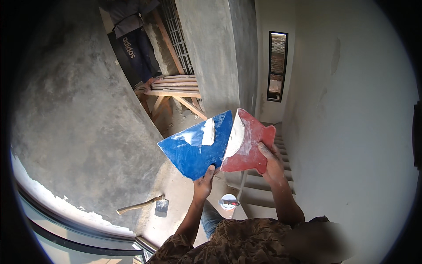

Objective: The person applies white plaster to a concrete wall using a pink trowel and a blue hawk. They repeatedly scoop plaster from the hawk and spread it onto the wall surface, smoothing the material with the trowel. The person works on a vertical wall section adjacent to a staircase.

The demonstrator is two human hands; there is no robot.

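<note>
My left hand (205, 182) grips a blue plastic plastering board (189, 156) at its near edge, thumb on top. A thick strip of white plaster paste (209, 132) lies on the board, with a thinner smear beside it. In my right hand (271, 160) is a red plastic spreader (250, 152), the thumb pressed on its face near the notched end. White paste (236, 134) clings along its left edge. The two tools meet, or nearly meet, edge to edge in front of me; whether they touch I cannot tell.
A hoe (161, 207) and a white bucket (228, 201) with a scraper across it are on the floor below. Stairs (259, 193) descend at the right beside a pale wall (347, 132). Another person (136, 44) stands on wooden scaffolding (176, 90) at the far left.
</note>
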